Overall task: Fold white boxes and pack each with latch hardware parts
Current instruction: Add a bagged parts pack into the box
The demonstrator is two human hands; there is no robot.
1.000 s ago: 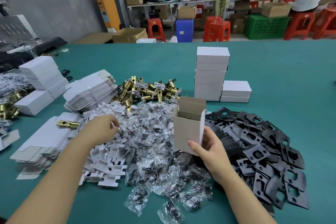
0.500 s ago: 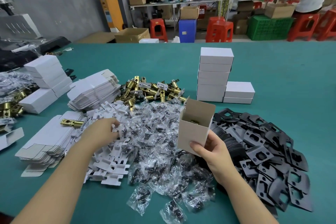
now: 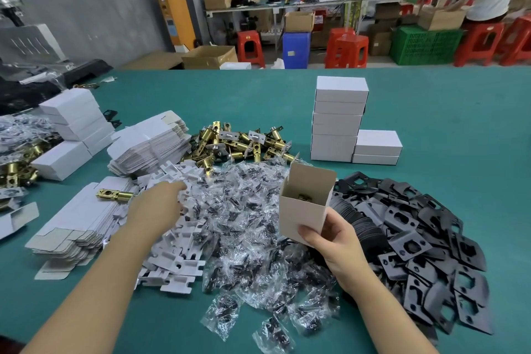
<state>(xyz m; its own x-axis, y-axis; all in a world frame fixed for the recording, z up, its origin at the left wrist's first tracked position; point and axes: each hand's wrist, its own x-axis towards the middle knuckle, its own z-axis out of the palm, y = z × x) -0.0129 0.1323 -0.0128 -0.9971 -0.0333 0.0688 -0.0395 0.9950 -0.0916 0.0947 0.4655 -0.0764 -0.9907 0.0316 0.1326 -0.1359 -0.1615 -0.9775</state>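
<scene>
Green worktop (image 3: pixel 431 112) carrying supply heaps and finished goods. Closed white boxes (image 3: pixel 340 118) stacked at centre rear, two more beside the stack on its right; judged packed and done. Further closed white boxes (image 3: pixel 73 115) stacked at far left. Black strike plates (image 3: pixel 416 241) heaped at right. Bagged screw packets (image 3: pixel 247 224) spread across the middle. Flat unfolded box blanks in two stacks at left: rear (image 3: pixel 149 144) and near (image 3: pixel 77 221), one brass latch lying on the near stack. White card inserts (image 3: pixel 175 238) piled just right of the near stack. Brass latch bolts (image 3: pixel 241 144) heaped behind the packets.

Open box (image 3: pixel 306 201) held upright above the packets, top flaps raised, a brass part visible inside. Right hand (image 3: pixel 334 241) gripping the box at its lower edge, thumb across the front. Left hand (image 3: pixel 156 207) reaching into the card inserts, fingertips hidden among them; grip state cannot be told.

Judgement: current box folded and partly filled, not yet closed. Large stocks of every part remaining; task far from complete.
</scene>
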